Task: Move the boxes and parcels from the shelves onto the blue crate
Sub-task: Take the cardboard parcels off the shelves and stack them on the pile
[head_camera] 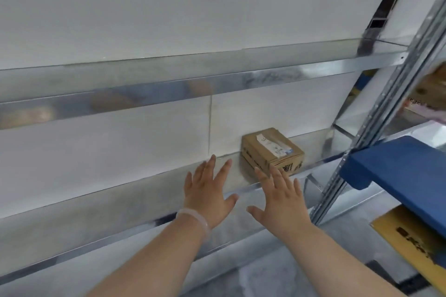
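Observation:
A small brown cardboard box [272, 150] with tape and a white label on top sits at the back of a metal shelf [149, 188], against the white wall. Both my hands are stretched toward it with fingers spread and hold nothing. My left hand [208, 194], with a clear band on its wrist, hovers just left of the box over the shelf. My right hand [281, 202] is in front of the box, its fingertips overlapping the box's near lower corner. A blue crate [407, 176] sticks in from the right edge.
A slotted metal upright [376, 123] runs diagonally between the shelf and the blue crate. An upper shelf's beam [169, 84] spans above. A yellow cardboard box [415, 241] lies under the crate. More boxes [432, 94] sit on the neighbouring rack at far right.

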